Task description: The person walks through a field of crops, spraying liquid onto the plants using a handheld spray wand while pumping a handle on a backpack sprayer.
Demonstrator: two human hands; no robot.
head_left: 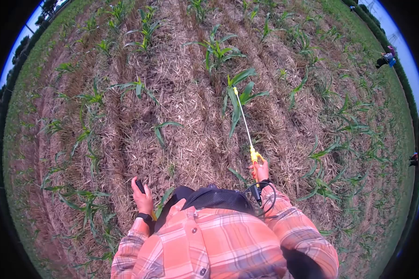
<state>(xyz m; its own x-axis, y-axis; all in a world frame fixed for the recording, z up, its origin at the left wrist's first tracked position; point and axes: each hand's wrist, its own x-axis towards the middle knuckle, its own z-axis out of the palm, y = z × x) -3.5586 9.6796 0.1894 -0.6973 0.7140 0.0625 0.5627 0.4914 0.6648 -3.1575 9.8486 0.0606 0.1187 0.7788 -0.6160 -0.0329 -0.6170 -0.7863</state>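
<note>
Risk, as judged: spray wand tip sits right over young corn plant; slight wrist drift could strike leaves or wet crop instead of straw-covered soil. Hose loops by right wrist, could snag on sleeve. Right hand clamped on yellow wand grip, wand reaching forward. Left hand closed around dark pump handle at hip, hands well apart.

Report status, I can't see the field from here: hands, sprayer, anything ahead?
Right hand gripping yellow-handled spray wand, nozzle over young green corn plant. Left hand closed around dark pump handle. Nothing blocking.
</note>
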